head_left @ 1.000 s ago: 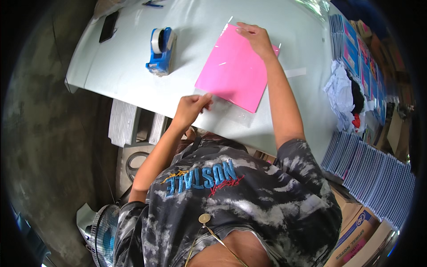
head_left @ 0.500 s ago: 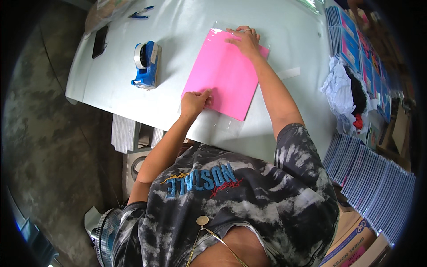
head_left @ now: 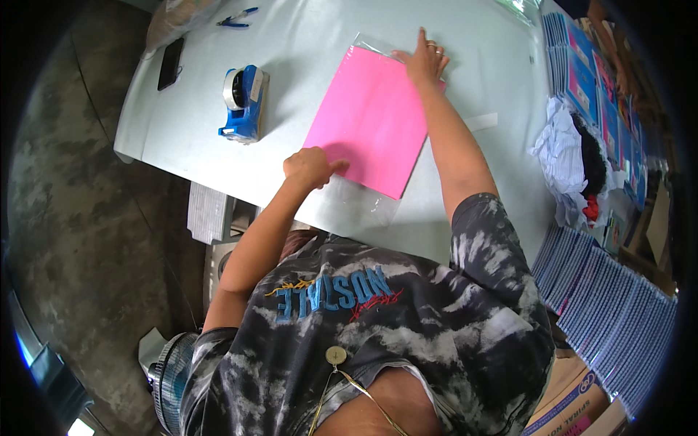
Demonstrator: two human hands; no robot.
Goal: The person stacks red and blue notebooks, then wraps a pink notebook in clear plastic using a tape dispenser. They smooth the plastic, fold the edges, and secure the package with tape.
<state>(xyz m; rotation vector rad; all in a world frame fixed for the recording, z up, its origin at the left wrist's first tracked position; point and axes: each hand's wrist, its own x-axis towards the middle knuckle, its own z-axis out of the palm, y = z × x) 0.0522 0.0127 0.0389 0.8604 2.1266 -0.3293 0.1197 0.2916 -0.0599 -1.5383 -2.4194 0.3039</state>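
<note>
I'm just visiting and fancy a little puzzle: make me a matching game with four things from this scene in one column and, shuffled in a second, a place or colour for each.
Things:
1. Pink sheet
2. Tape dispenser
3. Phone
4. Fan

Places and colours:
A. Black, lying near the left edge of the table
B. At the picture's lower left, off the table
C. Between the left hand and the right hand
D. Blue, with a white roll

Pairs: 1-C, 2-D, 3-A, 4-B

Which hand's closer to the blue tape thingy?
Left. The left hand is below and right of the tape dispenser in view; the right hand is much farther right.
</note>
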